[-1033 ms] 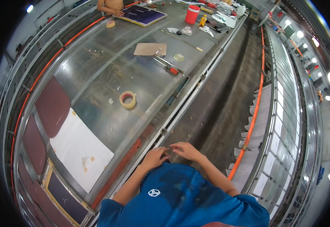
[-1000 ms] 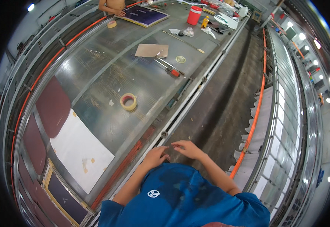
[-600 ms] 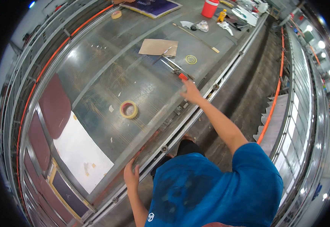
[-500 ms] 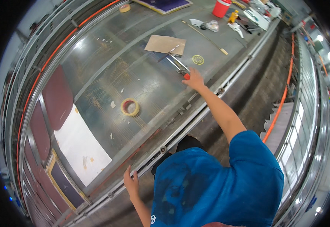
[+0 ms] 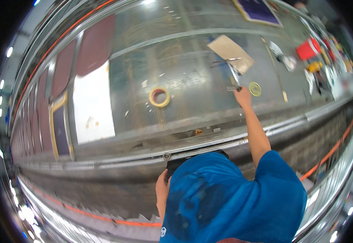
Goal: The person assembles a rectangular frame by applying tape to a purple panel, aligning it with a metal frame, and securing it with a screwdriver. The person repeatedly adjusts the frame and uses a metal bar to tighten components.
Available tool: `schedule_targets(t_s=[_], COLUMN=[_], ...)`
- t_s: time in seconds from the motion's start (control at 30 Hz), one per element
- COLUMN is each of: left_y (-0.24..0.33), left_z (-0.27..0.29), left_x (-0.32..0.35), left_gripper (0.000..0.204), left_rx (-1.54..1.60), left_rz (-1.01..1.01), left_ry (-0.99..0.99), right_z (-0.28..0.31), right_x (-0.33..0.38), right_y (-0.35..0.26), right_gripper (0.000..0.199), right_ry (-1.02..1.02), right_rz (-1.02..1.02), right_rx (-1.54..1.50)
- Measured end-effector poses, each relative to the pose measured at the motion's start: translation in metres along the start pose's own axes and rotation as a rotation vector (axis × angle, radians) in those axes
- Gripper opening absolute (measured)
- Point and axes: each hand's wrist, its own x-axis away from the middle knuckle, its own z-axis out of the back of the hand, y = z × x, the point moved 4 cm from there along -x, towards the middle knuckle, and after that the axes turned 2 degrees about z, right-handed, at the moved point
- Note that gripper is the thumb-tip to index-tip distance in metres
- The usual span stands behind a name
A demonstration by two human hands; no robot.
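Note:
My right hand [image 5: 242, 97] is stretched over the metal table, its fingers closed on the near end of a long metal tool [image 5: 234, 75]. The tool has bright bars and a crosspiece; its exact kind is blurred. Its far end rests over a brown sheet of card [image 5: 235, 52]. Just right of that hand lies a flat yellow-green ring [image 5: 255, 89]. My left hand [image 5: 162, 192] hangs low beside my blue shirt, near the table's front rail, with fingers loosely bent and apart and nothing visible in them. A roll of yellowish tape [image 5: 159, 105] lies mid-table.
A white sheet [image 5: 93, 107], maroon panels [image 5: 97, 44] and a framed dark screen [image 5: 61, 129] lie to the left. A thin stick [image 5: 273, 69], a red container [image 5: 308, 49] and a yellow bottle [image 5: 314, 67] are at right. A metal rail [image 5: 124, 164] runs along the front edge.
The view has turned, so the table's front edge now runs nearly level. My right hand remains at the tool, its red handle now covered. My left hand has drawn in against my shirt.

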Motion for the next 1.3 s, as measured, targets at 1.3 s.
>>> schedule_targets(t_s=[1.3], left_y=[-0.317], left_z=[0.296], left_x=[0.105], left_gripper=[0.053], left_rx=[-0.064], left_rz=[0.382], left_ry=[0.377], right_z=[-0.275], right_x=[0.413], right_y=[-0.613], right_gripper=[0.022], right_ry=[-0.889], right_rz=[0.223], right_rx=[-0.824])
